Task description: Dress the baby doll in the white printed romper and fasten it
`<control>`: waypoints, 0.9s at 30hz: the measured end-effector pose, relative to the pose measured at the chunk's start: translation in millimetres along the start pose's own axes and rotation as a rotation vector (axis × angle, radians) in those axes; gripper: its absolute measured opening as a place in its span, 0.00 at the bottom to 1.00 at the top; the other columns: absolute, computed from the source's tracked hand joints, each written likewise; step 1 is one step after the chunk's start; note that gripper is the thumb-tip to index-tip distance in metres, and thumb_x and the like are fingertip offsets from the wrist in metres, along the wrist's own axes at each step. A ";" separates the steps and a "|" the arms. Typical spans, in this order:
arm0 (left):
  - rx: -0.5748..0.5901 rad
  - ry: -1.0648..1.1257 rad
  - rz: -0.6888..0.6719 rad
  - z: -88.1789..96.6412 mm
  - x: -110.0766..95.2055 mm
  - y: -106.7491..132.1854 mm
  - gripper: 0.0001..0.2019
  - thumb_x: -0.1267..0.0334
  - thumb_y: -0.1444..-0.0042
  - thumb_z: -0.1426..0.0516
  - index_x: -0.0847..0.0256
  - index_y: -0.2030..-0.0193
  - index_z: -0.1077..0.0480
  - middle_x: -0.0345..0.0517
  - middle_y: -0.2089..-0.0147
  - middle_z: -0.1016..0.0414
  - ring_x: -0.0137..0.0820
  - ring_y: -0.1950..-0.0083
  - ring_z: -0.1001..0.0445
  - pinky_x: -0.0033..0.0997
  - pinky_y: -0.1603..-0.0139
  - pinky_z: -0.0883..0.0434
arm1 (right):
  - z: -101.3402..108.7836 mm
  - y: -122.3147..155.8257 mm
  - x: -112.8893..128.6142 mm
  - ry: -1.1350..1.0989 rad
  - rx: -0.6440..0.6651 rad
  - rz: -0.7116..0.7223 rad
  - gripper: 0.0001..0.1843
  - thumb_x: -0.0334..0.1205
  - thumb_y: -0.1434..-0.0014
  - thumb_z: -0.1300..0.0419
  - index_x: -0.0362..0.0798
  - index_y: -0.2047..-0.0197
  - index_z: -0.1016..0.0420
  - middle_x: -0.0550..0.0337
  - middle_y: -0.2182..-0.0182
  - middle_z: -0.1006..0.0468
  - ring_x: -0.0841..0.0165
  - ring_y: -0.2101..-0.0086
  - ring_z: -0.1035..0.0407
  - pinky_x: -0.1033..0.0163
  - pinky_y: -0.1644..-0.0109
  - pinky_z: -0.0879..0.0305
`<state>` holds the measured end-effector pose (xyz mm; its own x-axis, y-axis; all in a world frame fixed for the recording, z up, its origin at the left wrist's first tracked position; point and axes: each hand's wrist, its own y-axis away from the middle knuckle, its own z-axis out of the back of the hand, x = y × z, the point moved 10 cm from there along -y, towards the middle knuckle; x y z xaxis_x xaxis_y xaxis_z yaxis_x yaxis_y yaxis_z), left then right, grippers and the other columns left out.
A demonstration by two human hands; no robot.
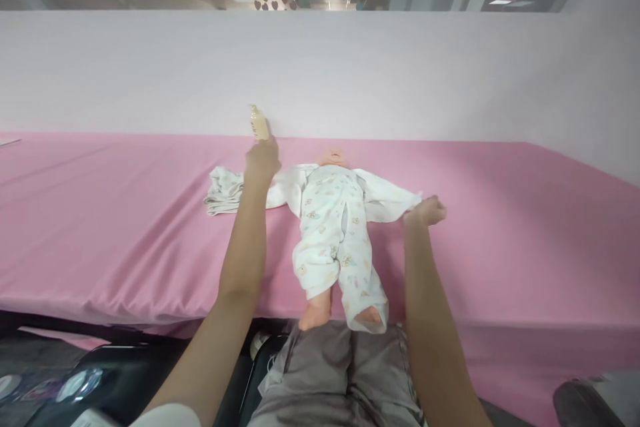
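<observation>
A baby doll point(334, 227) in a white printed romper lies on its back on the pink table point(525, 227), head away from me, feet over the near edge. My left hand point(261, 159) is stretched out past the doll's left side, closed round a small cream bottle point(259, 123) held upright near the wall. My right hand point(426, 211) rests at the tip of the doll's outstretched sleeve point(395, 203), fingers curled closed against the cloth; whether they pinch it is unclear.
A folded white cloth point(224, 191) lies left of the doll, partly behind my left arm. A white wall point(400, 73) runs along the table's far edge. Dark bags or seats point(100, 373) sit below the near edge at left.
</observation>
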<state>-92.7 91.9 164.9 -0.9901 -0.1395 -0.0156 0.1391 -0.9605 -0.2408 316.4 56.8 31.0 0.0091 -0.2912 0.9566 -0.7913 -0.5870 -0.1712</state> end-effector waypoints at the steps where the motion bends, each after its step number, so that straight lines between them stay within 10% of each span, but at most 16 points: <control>1: -0.022 0.036 -0.008 1.4 0.9 -1.2 0.27 0.72 0.49 0.49 0.70 0.40 0.47 0.67 0.46 0.35 0.49 0.45 0.32 0.39 0.51 0.33 | 7.6 2.5 3.5 0.015 -0.071 0.018 0.14 0.42 0.38 0.62 0.50 0.60 0.38 0.49 0.61 0.31 0.61 0.56 0.32 0.49 0.57 0.30; 4: 0.022 0.222 -0.239 -6.5 -36.7 2.1 0.25 0.65 0.44 0.50 0.65 0.39 0.46 0.59 0.37 0.41 0.41 0.39 0.38 0.35 0.42 0.39 | -7.4 34.5 31.2 0.080 -0.092 0.257 0.13 0.44 0.38 0.57 0.50 0.59 0.35 0.51 0.57 0.30 0.63 0.52 0.33 0.52 0.46 0.35; 10: 0.394 0.339 -0.801 -61.3 -141.1 40.4 0.31 0.46 0.47 0.48 0.58 0.40 0.44 0.49 0.35 0.43 0.38 0.35 0.43 0.32 0.38 0.43 | -123.3 140.8 30.1 0.369 0.796 0.715 0.23 0.44 0.40 0.52 0.45 0.44 0.38 0.44 0.46 0.31 0.57 0.44 0.39 0.46 0.41 0.43; 16: 0.348 0.321 -0.804 -80.5 -122.1 47.1 0.45 0.40 0.53 0.44 0.62 0.34 0.53 0.55 0.31 0.53 0.43 0.31 0.55 0.40 0.34 0.54 | -122.1 133.3 17.6 0.511 0.831 0.732 0.27 0.45 0.40 0.49 0.46 0.39 0.42 0.45 0.47 0.30 0.54 0.48 0.37 0.45 0.44 0.43; 27: -0.033 0.639 -0.603 -72.9 -71.9 108.9 0.25 0.49 0.44 0.46 0.60 0.43 0.38 0.49 0.52 0.35 0.37 0.50 0.35 0.36 0.47 0.36 | -107.2 157.9 40.1 1.033 1.042 0.906 0.17 0.44 0.38 0.50 0.47 0.48 0.33 0.52 0.54 0.26 0.60 0.61 0.29 0.61 0.64 0.38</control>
<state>-7.7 14.9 69.1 -0.7168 0.5605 -0.4149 -0.4020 -0.8183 -0.4109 126.3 33.4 67.6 -0.8768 -0.4572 0.1487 0.3800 -0.8485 -0.3682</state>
